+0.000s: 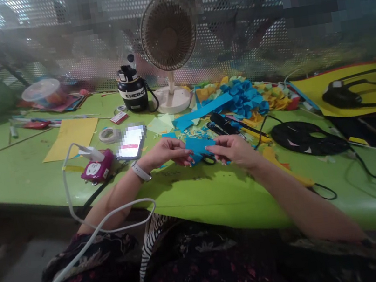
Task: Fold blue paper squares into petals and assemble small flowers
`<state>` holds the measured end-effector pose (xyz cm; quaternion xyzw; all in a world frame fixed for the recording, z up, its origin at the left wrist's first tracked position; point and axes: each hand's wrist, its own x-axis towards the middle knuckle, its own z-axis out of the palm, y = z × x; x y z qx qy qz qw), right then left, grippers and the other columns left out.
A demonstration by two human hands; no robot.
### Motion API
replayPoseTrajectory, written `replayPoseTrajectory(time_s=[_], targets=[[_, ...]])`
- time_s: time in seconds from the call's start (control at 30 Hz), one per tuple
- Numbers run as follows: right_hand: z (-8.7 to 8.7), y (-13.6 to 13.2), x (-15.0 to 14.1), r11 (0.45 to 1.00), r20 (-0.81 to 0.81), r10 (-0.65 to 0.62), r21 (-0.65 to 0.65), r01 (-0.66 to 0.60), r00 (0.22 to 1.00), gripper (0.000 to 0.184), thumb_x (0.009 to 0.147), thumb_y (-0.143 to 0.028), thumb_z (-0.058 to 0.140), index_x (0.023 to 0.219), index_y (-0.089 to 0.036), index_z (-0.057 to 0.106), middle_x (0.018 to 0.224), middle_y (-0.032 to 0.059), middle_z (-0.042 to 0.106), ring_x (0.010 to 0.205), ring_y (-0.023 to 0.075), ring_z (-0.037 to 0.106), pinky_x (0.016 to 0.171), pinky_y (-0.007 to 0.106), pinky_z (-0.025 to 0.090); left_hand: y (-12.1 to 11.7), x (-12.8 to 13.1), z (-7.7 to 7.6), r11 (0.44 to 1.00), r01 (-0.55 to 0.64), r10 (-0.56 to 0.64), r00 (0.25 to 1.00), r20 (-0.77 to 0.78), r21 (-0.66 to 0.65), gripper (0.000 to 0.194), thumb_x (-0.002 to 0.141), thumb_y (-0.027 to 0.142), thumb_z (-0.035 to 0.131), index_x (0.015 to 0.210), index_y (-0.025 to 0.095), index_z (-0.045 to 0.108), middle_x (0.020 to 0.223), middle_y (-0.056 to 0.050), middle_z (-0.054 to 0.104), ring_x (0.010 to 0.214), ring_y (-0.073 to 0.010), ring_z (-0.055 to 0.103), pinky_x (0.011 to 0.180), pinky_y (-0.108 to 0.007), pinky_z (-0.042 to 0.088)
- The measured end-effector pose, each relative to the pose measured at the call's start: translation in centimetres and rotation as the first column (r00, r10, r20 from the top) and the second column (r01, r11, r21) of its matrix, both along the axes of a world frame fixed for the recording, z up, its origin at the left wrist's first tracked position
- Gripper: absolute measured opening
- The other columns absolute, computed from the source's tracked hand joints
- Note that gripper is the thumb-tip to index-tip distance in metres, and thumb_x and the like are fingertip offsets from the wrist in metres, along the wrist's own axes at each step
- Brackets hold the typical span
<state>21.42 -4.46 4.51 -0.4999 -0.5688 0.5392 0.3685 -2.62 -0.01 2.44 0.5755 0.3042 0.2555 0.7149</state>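
Perforated screen [94,79] behind a green table [27,153], on which a desk fan [168,35] stands. Right of the fan's base, a heap of paper cuttings [247,97], mostly blue and yellow; left of it, a dark bottle [133,99]. In front of the fan, toward the wearer, the left hand [172,153] and right hand [231,150] pinch opposite sides of a blue paper piece [200,146], thumbs closed against fingers.
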Motion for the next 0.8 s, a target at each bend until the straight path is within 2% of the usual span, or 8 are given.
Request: replayPoseTrajectory(time_s=[0.1,0.27,0.37,0.53,0.6,0.67,0.73,0.8], targets=[[-0.3,0.0,0.1,0.999,-0.061,-0.054,-0.009,0.053,0.997,0.042,0.06,-0.051,0.088,0.059,-0.019,0.061,0.048,-0.0021,0.061,0.037,0.0071,0.049,0.039,0.021,0.035,0.5,-0.6,0.1,0.997,-0.073,0.072,0.997,0.036,0.015,0.037,0.066,0.041,0.091,0.08,0.011,0.073,0.077,-0.008,0.078,0.063,-0.0149,0.074,0.06,-0.022,0.061],[-0.9,-0.2,-0.7,0.981,-0.218,-0.192,-0.084,0.178,0.957,0.04,0.057,-0.047,0.09,0.066,-0.019,0.063,0.065,0.0031,0.073,0.045,0.0099,0.06,0.042,0.021,0.04,0.4,-0.1,-0.2,0.94,-0.342,0.339,0.928,0.157,-0.013,0.039,0.07,0.042,0.089,0.089,0.012,0.073,0.084,-0.009,0.079,0.07,-0.0148,0.075,0.063,-0.022,0.06],[-1.4,-0.8,-1.7,0.981,-0.227,-0.164,-0.138,0.135,0.96,0.036,0.06,-0.044,0.088,0.072,-0.018,0.066,0.076,0.0062,0.077,0.054,0.0127,0.067,0.046,0.021,0.044,-0.4,1.2,-0.8,0.942,-0.33,0.337,0.922,0.192,-0.064,0.044,0.074,0.048,0.085,0.099,0.013,0.074,0.091,-0.009,0.079,0.08,-0.0166,0.076,0.069,-0.025,0.062],[-1.8,-1.7,-2.2,0.992,-0.131,-0.008,-0.125,-0.008,0.991,0.033,0.071,-0.047,0.08,0.075,-0.018,0.066,0.075,0.0075,0.076,0.056,0.0153,0.069,0.05,0.025,0.049,-1.1,2.1,-1.2,0.941,-0.32,0.336,0.913,0.231,-0.106,0.036,0.069,0.039,0.09,0.074,0.012,0.066,0.066,0.001,0.069,0.062,-0.009,0.068,0.069,-0.023,0.061],[-1.8,-1.6,-1.7,0.999,-0.05,-0.017,0.03,0.018,0.999,0.028,0.078,-0.044,0.073,0.086,-0.018,0.069,0.076,0.0065,0.075,0.06,0.0165,0.069,0.054,0.027,0.052,-0.9,1.7,-0.9,0.946,-0.296,0.318,0.925,0.209,-0.13,0.036,0.071,0.036,0.089,0.072,0.013,0.062,0.064,0.002,0.068,0.059,-0.0085,0.067,0.067,-0.023,0.06],[-1.9,-1.3,-1.0,0.947,0.044,-0.088,0.313,0.07,0.995,0.027,0.081,-0.036,0.069,0.103,-0.02,0.072,0.089,0.0073,0.075,0.075,0.0196,0.071,0.063,0.032,0.057,-0.7,1.3,-0.6,0.953,-0.255,0.281,0.945,0.166,-0.163,0.034,0.073,0.033,0.088,0.073,0.013,0.061,0.063,0.001,0.069,0.057,-0.0087,0.067,0.064,-0.022,0.06],[-2.1,-0.9,-0.4,0.812,0.146,-0.121,0.584,0.013,0.982,0.033,0.081,-0.027,0.068,0.113,-0.024,0.073,0.109,0.0092,0.072,0.097,0.0237,0.07,0.077,0.038,0.06,-0.7,1.1,-0.4,0.958,-0.209,0.236,0.963,0.13,-0.195,0.032,0.073,0.032,0.088,0.074,0.012,0.062,0.064,-0.001,0.071,0.057,-0.0095,0.068,0.062,-0.022,0.059],[-2.4,-0.6,-0.1,0.682,0.257,-0.097,0.721,-0.124,0.962,0.03,0.083,-0.022,0.066,0.11,-0.029,0.076,0.125,0.0089,0.067,0.113,0.0259,0.065,0.09,0.043,0.058,-0.7,1.2,-0.4,0.96,-0.188,0.214,0.971,0.11,-0.207,0.032,0.072,0.032,0.088,0.074,0.011,0.063,0.065,-0.003,0.072,0.057,-0.0104,0.069,0.061,-0.022,0.059]])
